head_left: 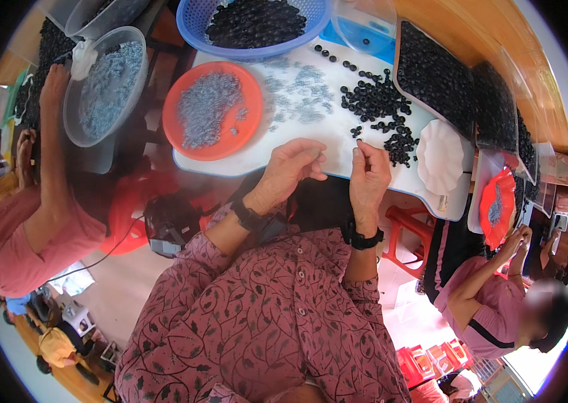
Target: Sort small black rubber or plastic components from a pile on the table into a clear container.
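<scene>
My left hand point(291, 169) is over the table's front edge, its thumb and fingers pinched together. Whatever is in that pinch is too small to make out. Close by on the right, my right hand point(371, 176) is closed, with a small black round piece point(359, 141) at its thumb and fingertip. Just beyond it lies a loose heap of black round pieces point(374, 99) on the white tabletop point(223, 165). Small translucent pieces point(301, 94) are scattered beyond my left hand. More fill the middle of an orange-red plate point(249, 138) to the left.
A blue basket point(186, 30) of black pieces stands at the back. A black-filled tray point(432, 74) and a white scalloped dish point(440, 158) are at right. Left, a co-worker's hand point(56, 77) is near a clear tub point(137, 87). Another person point(485, 295) sits at right. Red stools point(410, 232) stand below.
</scene>
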Demonstrator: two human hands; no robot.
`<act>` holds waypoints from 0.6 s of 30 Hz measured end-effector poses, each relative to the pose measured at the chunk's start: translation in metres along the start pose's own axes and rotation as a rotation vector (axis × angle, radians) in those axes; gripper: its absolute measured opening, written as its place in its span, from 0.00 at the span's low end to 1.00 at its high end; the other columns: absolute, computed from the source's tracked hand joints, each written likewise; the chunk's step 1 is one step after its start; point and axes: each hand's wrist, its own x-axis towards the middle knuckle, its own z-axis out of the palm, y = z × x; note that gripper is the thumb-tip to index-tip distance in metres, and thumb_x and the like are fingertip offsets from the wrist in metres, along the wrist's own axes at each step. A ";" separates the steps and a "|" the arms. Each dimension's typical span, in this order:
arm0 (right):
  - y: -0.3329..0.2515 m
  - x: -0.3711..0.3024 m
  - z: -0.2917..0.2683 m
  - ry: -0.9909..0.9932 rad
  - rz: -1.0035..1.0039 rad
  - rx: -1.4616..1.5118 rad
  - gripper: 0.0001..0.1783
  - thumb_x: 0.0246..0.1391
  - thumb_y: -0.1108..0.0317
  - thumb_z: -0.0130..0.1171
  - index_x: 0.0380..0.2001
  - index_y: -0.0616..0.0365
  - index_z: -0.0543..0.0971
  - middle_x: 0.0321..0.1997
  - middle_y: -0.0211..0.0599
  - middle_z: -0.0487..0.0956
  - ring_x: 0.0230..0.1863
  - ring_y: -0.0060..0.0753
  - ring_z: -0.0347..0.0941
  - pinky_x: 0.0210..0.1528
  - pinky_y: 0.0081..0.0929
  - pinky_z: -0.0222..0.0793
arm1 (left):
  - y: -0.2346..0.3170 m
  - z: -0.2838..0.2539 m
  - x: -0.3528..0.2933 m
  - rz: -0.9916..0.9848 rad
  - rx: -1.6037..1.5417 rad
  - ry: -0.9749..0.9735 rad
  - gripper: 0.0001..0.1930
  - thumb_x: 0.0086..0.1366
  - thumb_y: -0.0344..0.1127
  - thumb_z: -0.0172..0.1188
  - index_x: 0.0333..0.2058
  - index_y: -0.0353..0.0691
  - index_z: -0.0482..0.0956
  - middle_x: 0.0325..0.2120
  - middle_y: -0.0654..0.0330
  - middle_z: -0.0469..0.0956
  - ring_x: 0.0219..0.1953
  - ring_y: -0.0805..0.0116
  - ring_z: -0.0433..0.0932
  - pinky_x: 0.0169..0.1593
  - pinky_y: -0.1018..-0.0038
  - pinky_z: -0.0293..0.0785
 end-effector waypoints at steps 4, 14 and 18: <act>-0.008 0.001 0.011 -0.107 -0.018 0.073 0.07 0.55 0.76 0.60 0.38 0.61 0.80 0.31 0.33 0.74 0.29 0.24 0.70 0.31 0.21 0.66 | 0.004 0.002 0.000 -0.011 -0.064 0.026 0.11 0.70 0.30 0.51 0.47 0.32 0.76 0.37 0.56 0.79 0.32 0.75 0.79 0.42 0.68 0.83; -0.007 0.014 0.028 -0.067 -0.135 -0.101 0.09 0.53 0.77 0.59 0.39 0.61 0.79 0.35 0.41 0.75 0.28 0.39 0.74 0.29 0.30 0.70 | 0.001 -0.005 0.003 -0.014 -0.108 0.027 0.13 0.71 0.34 0.51 0.48 0.32 0.75 0.35 0.58 0.79 0.31 0.74 0.80 0.40 0.70 0.83; -0.007 0.023 0.021 0.000 -0.073 -0.192 0.10 0.52 0.74 0.60 0.40 0.59 0.79 0.38 0.42 0.74 0.32 0.43 0.74 0.33 0.33 0.72 | 0.002 -0.006 0.003 -0.002 -0.108 0.014 0.13 0.71 0.35 0.52 0.48 0.32 0.75 0.34 0.59 0.79 0.30 0.74 0.80 0.39 0.71 0.82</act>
